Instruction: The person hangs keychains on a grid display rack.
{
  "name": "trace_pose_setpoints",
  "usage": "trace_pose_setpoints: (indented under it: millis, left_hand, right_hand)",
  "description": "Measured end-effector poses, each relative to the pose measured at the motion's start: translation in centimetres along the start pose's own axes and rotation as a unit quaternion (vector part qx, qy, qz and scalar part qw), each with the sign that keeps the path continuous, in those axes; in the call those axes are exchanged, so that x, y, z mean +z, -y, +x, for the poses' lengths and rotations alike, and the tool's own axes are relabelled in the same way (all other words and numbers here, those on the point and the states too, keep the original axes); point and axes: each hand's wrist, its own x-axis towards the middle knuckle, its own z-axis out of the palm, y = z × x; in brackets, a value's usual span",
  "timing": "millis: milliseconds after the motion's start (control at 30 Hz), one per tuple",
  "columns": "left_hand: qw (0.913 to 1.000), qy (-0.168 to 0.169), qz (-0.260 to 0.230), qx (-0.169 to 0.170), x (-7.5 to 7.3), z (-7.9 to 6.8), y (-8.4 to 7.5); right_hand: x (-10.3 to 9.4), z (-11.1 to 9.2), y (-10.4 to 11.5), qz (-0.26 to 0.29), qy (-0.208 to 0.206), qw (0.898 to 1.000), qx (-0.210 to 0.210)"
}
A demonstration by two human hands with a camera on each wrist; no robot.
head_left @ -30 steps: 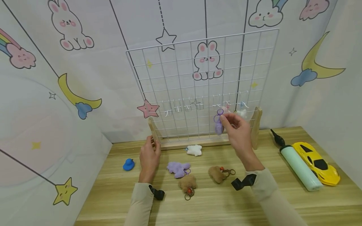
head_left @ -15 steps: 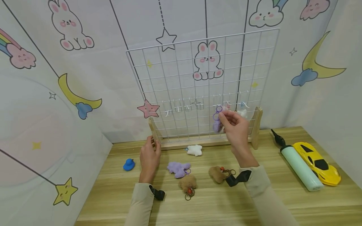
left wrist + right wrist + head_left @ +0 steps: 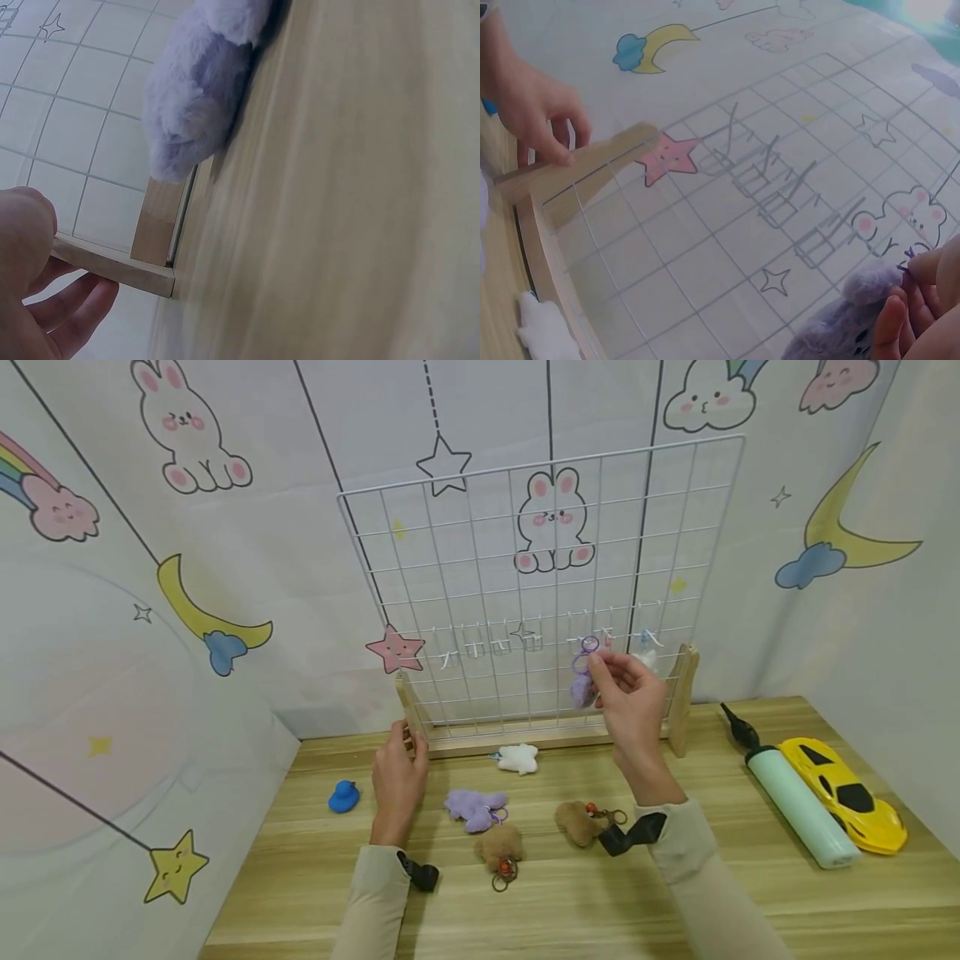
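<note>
My right hand (image 3: 636,706) pinches the ring of a purple plush keychain (image 3: 582,690) between thumb and fingertips. The keychain hangs in front of the white wire grid rack (image 3: 517,585), close to its row of hooks. In the right wrist view the fuzzy purple plush (image 3: 840,326) dangles below the fingers. At the rack's left end my left hand (image 3: 400,777) grips the wooden stand leg (image 3: 120,268), with fingers behind it. A white plush (image 3: 645,660) and something pink hang on hooks at the right, partly hidden by my right hand.
On the table (image 3: 525,927) lie a white plush keychain (image 3: 517,758), a purple one (image 3: 474,808) and two brown ones (image 3: 500,845). A blue rubber duck (image 3: 344,797) is at left. A pale green pump (image 3: 802,810) and a yellow toy car (image 3: 843,793) lie at right.
My right hand has moved slightly forward and up with the purple plush keychain, so the ring is now nearer the hooks. My left hand stays on the stand leg.
</note>
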Motion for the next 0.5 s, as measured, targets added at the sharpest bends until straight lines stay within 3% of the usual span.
trace_pose_setpoints:
  millis: [300,500]
  left_hand:
    - [1.0000,-0.002,0.001,0.006,0.1,0.0,0.1]
    - [1.0000,0.000,0.000,0.002,0.1,0.0,0.1]
  right_hand:
    - [0.1,-0.1,-0.7,0.000,0.005,1.000,0.029]
    - [-0.1,-0.2,-1.1,-0.002,0.054,0.998,0.043]
